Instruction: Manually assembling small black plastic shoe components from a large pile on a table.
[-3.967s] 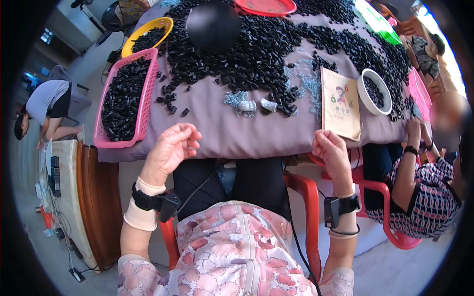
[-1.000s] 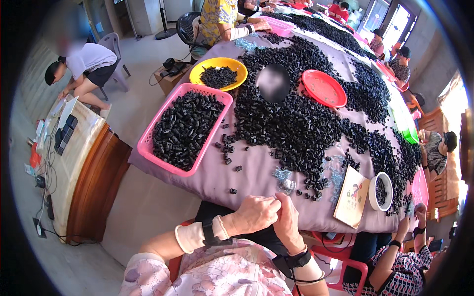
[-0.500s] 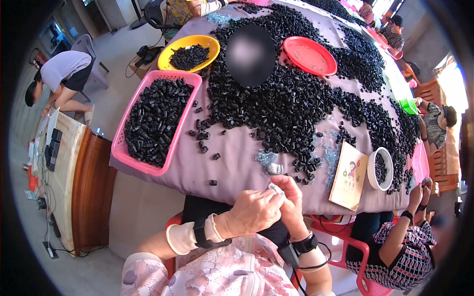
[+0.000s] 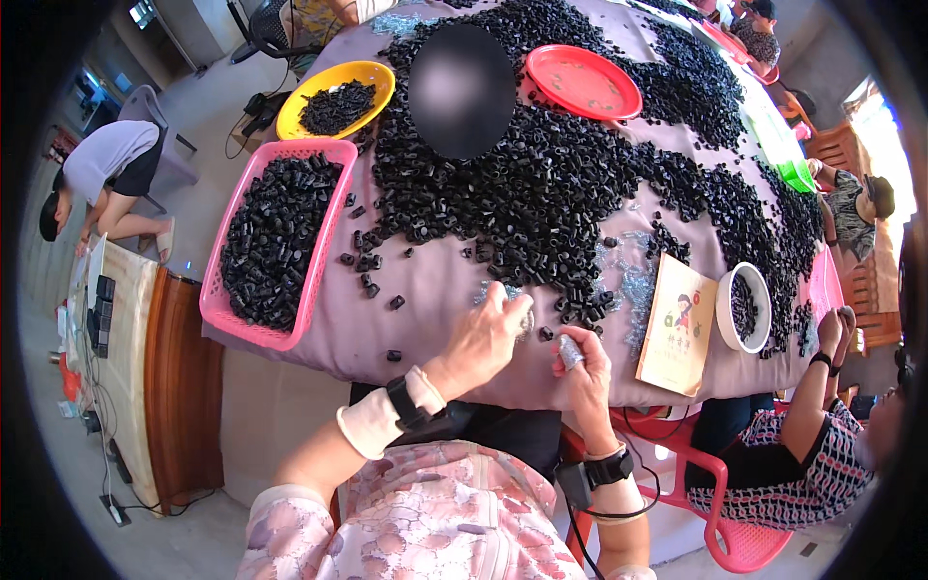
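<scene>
Mauve cloth covers the long work table (image 4: 425, 290), heaped along its middle with small black ring-shaped plastic parts (image 4: 541, 184). Since half a second ago both hands have come forward from the lap to the near edge of the heap; sorting work now appears to be in hand. The left hand (image 4: 488, 333) is curled narrow, fingertips pinching at a small clear plastic piece (image 4: 522, 314) on the cloth. The right hand (image 4: 583, 372) is closed around a small silvery piece (image 4: 568, 351), held just above the table edge.

Containers:
- pink slotted plastic basket (image 4: 324, 227), left, about full of black parts;
- yellow round bowl (image 4: 372, 82), partly filled;
- red flat plate (image 4: 619, 92), nearly bare;
- white round bowl (image 4: 725, 290), right, a few parts inside, beside a tan booklet (image 4: 677, 329).
</scene>
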Motion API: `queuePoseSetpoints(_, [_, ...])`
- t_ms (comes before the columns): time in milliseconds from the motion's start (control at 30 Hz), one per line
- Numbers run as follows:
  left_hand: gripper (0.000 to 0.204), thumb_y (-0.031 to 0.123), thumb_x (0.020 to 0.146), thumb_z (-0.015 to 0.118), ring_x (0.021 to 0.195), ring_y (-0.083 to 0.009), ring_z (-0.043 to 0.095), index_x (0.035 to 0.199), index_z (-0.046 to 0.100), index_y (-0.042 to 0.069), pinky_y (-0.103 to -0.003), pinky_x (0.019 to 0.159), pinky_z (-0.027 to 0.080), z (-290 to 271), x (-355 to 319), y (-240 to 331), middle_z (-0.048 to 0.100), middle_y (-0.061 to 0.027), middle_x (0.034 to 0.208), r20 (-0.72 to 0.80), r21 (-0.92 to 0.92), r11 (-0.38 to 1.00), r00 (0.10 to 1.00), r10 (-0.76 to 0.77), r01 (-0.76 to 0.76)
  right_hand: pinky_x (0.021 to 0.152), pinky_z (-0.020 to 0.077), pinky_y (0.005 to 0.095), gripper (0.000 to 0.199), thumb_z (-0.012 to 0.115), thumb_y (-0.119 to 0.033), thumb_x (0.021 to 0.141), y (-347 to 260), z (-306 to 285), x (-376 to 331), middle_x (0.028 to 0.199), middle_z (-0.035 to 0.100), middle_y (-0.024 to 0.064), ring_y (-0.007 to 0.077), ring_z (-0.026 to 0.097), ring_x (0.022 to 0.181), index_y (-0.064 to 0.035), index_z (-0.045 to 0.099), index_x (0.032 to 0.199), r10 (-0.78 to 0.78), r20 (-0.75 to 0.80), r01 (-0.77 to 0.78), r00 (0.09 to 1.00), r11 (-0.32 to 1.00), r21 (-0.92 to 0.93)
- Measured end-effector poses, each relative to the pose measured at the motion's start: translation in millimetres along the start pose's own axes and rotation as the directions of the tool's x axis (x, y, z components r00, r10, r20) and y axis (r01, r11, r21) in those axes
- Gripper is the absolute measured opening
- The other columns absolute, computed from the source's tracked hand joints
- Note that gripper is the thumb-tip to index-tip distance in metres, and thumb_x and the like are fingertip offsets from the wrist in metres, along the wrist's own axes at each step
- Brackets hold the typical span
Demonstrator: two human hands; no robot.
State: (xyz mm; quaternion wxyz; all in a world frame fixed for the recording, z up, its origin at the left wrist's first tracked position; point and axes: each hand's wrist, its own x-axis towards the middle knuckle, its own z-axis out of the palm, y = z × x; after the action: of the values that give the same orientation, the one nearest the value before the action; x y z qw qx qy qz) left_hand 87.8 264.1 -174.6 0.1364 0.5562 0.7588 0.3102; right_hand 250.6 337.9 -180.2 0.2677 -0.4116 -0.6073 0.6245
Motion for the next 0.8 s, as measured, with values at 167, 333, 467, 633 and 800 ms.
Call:
queuePoseSetpoints(167, [0.024, 0.013, 0.080, 0.063, 0.074, -0.0340, 0.060, 0.102, 0.057, 0.008, -0.043, 0.063, 0.050, 9, 5, -7, 0.048, -0.0137, 0.097, 0.038, 0.034, 0.998, 0.998, -0.058, 0.057, 0.062, 0.0463, 0.0227, 0.027, 0.044, 0.007, 0.085, 5, 5, 0, 0.086, 0.060, 0.0041, 0.0081, 0.054, 0.068, -0.0015, 0.057, 0.108, -0.054, 0.073, 0.063, 0.996, 0.990, -0.129])
queuePoseSetpoints(333, [0.012, 0.004, 0.080, 0.062, 0.070, -0.0227, 0.059, 0.092, 0.063, 0.003, -0.034, 0.064, 0.048, -1, 1, -15, 0.056, -0.0076, 0.086, -0.095, -0.222, 0.974, 0.995, 0.023, -0.043, 0.068, 0.0468, 0.0232, 0.030, 0.043, 0.010, 0.082, 5, 9, 5, 0.091, 0.060, 0.0061, 0.0093, 0.057, 0.076, -0.0004, 0.056, 0.107, -0.074, 0.074, 0.081, 0.995, 0.992, -0.098])
queuePoseSetpoints(467, [0.013, 0.002, 0.085, 0.057, 0.072, -0.0118, 0.056, 0.096, 0.064, 0.004, -0.028, 0.064, 0.046, -23, 0, -9, 0.060, -0.0050, 0.083, 0.119, -0.532, 0.845, 0.993, 0.010, 0.055, 0.077, 0.0476, 0.0239, 0.030, 0.044, 0.011, 0.082, -14, 12, 5, 0.094, 0.060, 0.0059, 0.0107, 0.058, 0.086, 0.0009, 0.054, 0.109, -0.126, 0.136, 0.124, 0.983, 0.992, 0.025])
queuePoseSetpoints(633, [0.013, 0.002, 0.088, 0.054, 0.073, -0.0065, 0.053, 0.098, 0.063, 0.002, -0.024, 0.064, 0.045, -34, -14, -11, 0.060, -0.0030, 0.083, 0.207, -0.612, 0.778, 0.978, -0.012, 0.139, 0.079, 0.0493, 0.0244, 0.027, 0.046, 0.009, 0.085, -29, 26, -6, 0.098, 0.062, 0.0063, 0.0122, 0.060, 0.090, 0.0031, 0.055, 0.110, -0.059, 0.264, 0.012, 0.963, 0.985, 0.174])
queuePoseSetpoints(800, [0.021, 0.004, 0.088, 0.056, 0.067, -0.0047, 0.051, 0.109, 0.056, 0.002, -0.023, 0.059, 0.044, -28, -30, -13, 0.056, -0.0010, 0.080, 0.096, -0.608, 0.782, 0.990, -0.099, 0.137, 0.073, 0.0522, 0.0254, 0.019, 0.054, 0.005, 0.085, -22, 39, -15, 0.094, 0.064, 0.0080, 0.0133, 0.064, 0.080, 0.0039, 0.057, 0.104, -0.017, 0.253, -0.053, 0.967, 0.962, 0.267])
